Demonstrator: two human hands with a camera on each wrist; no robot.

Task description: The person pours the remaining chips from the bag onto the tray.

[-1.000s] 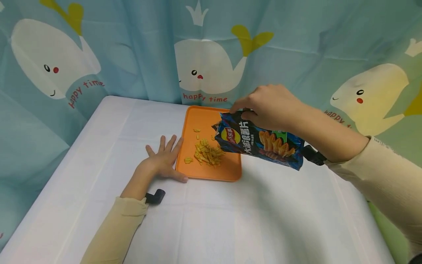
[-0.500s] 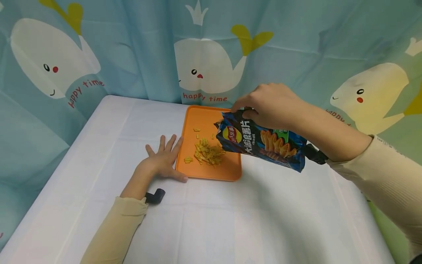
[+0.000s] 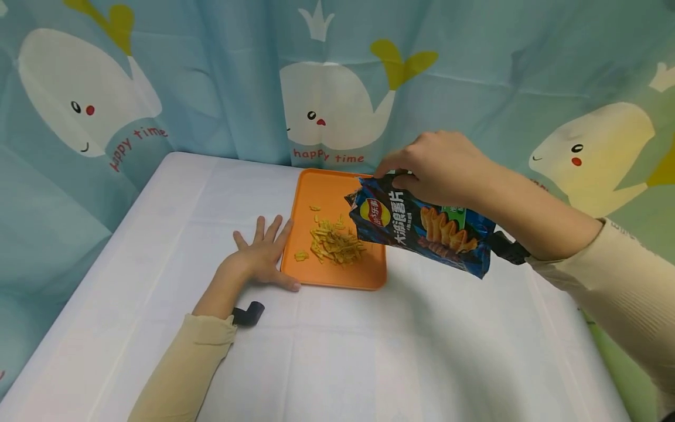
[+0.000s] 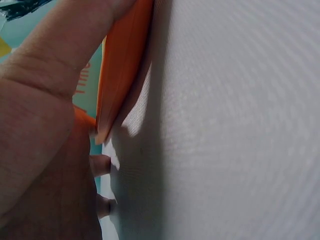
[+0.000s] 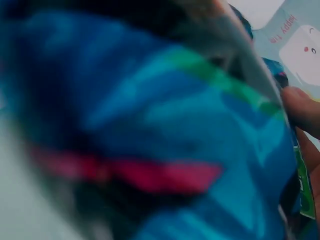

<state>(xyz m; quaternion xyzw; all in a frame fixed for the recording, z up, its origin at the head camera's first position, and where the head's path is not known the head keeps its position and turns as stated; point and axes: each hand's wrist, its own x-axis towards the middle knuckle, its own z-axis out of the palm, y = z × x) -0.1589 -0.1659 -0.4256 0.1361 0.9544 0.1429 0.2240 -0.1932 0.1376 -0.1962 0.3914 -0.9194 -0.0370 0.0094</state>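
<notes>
My right hand (image 3: 440,167) pinches a dark blue bag of potato chips (image 3: 390,225) near its torn mouth. The bag hangs tilted over the right side of an orange tray (image 3: 332,189), its mouth toward the left. Beneath that mouth lies a heap of yellow ridged chips (image 3: 332,243), with a few loose pieces around it. At the tray's left edge my left hand (image 3: 258,258) rests with fingers spread, the thumb along the near left corner. The left wrist view shows the thumb (image 4: 75,45) against the tray's side wall (image 4: 122,70). Bag foil (image 5: 200,130) fills most of the right wrist view.
A white cloth (image 3: 343,351) covers the table under the tray. Behind it hangs a light blue curtain (image 3: 227,76) printed with whales. Black wrist cameras sit at the left wrist (image 3: 249,315) and at the right wrist (image 3: 508,249).
The bag and my right hand have shifted slightly to the right. More chips lie on the tray, with the heap spread a little toward the back and right. My left hand stays put.
</notes>
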